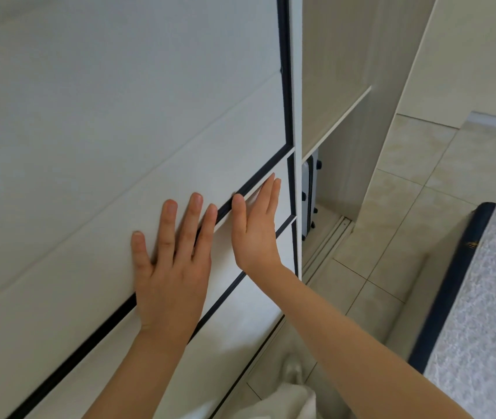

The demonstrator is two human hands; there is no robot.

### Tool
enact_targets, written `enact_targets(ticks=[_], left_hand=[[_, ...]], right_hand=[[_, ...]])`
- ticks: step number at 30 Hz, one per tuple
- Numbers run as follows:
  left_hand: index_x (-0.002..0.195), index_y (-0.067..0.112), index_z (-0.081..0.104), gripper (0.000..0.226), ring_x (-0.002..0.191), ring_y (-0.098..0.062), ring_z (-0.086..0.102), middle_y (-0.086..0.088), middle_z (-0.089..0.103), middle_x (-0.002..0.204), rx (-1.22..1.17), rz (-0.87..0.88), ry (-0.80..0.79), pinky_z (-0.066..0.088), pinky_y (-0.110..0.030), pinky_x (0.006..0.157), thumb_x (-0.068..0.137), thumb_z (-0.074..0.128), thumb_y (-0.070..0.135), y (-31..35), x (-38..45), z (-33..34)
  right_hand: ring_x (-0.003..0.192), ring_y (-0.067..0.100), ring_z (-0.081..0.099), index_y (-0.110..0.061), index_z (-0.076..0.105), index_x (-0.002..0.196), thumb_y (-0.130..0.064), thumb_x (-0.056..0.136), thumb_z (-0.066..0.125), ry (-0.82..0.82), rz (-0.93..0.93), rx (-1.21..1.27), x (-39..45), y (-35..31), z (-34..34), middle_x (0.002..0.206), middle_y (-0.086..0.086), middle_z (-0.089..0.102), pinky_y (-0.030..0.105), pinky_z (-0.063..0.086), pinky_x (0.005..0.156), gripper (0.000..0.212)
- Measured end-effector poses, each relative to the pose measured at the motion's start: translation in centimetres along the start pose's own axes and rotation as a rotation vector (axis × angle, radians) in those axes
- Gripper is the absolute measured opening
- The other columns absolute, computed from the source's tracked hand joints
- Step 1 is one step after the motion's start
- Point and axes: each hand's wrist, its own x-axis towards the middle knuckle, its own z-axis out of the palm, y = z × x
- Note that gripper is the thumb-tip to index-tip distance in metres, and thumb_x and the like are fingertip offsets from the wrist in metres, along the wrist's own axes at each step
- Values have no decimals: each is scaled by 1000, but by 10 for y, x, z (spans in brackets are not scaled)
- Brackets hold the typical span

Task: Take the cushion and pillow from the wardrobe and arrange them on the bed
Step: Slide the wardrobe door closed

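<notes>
Wardrobe door (95, 122): white sliding panel with dark trim, fills the left and centre of view. It covers most of the wardrobe; only a narrow opening shows at its right edge.

Left hand (171, 267): palm flat on the panel, fingers (191, 219) spread apart and pressed to the face, nothing gripped. Flat contact suits a handle-less panel; friction does the pushing, likely sliding it leftward.

Right hand (256, 228): just beside the left, closer to the door's free edge. Fingers together and straight, laid against the panel by the dark trim strip (259, 176), thumb apart. Nothing held. Probably placed near the edge for leverage.

Opening: a bare shelf (336, 116) above; below it a grey suitcase (309, 195) standing upright on the wardrobe floor. Sliding track (331, 237) runs along the tiled floor (397, 207).

Cushion and pillow: not seen. Nothing like them in the exposed gap; presumably behind the closed portion, cannot confirm.

Far right: bed (482, 313), pale textured cover with dark piping, near the wardrobe, its visible part bare.

Bottom centre: white fabric (286, 400), unclear what.

Task judged at its start.
</notes>
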Motion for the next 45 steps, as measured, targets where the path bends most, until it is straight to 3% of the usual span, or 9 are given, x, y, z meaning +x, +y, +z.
enact_targets(ticks=[5,13,23,28,38,45], left_hand=[[157,25,20,63,152,-31,1,-1,16,165,-7,2,25,-8,-55,119,102,47,35,22,28,5],[158,23,16,64,152,-31,-7,-3,4,167,-46,5,26,-9,-55,119,102,46,33,65,83,13],[158,21,16,58,152,-30,-8,-2,6,167,-164,4,-17,-12,-53,119,102,30,20,124,156,23],[157,21,19,54,152,-28,-9,-1,14,166,-210,-9,-31,-12,-51,119,104,18,16,154,197,28],[158,19,15,66,151,-31,-12,-2,8,166,-231,-13,-71,-15,-53,118,96,38,17,212,274,41],[158,20,16,69,151,-30,-13,-2,5,167,-234,-17,-116,-16,-53,118,91,30,10,254,325,48]], right_hand=[[138,-7,-20,-26,-12,151,-60,95,24,18,-27,-24,27,8,-21,159,-11,-21,15,-6,106,75],[142,-2,-20,-25,-12,151,-67,91,19,59,-21,-15,83,14,-57,160,-10,-19,16,-8,109,80],[142,-7,-13,-26,-7,152,-64,93,21,125,-9,-12,158,21,-110,160,-13,-12,4,-5,103,76],[144,-2,-10,-23,-4,152,-59,94,23,159,-20,-37,200,24,-138,162,-9,-8,4,-4,103,74],[146,3,-2,-25,2,153,-59,95,28,171,-15,-15,276,36,-200,163,-6,-1,16,4,109,71],[146,4,-5,-24,-2,153,-58,95,27,113,-4,-49,328,43,-246,163,-5,-6,11,1,102,73]])
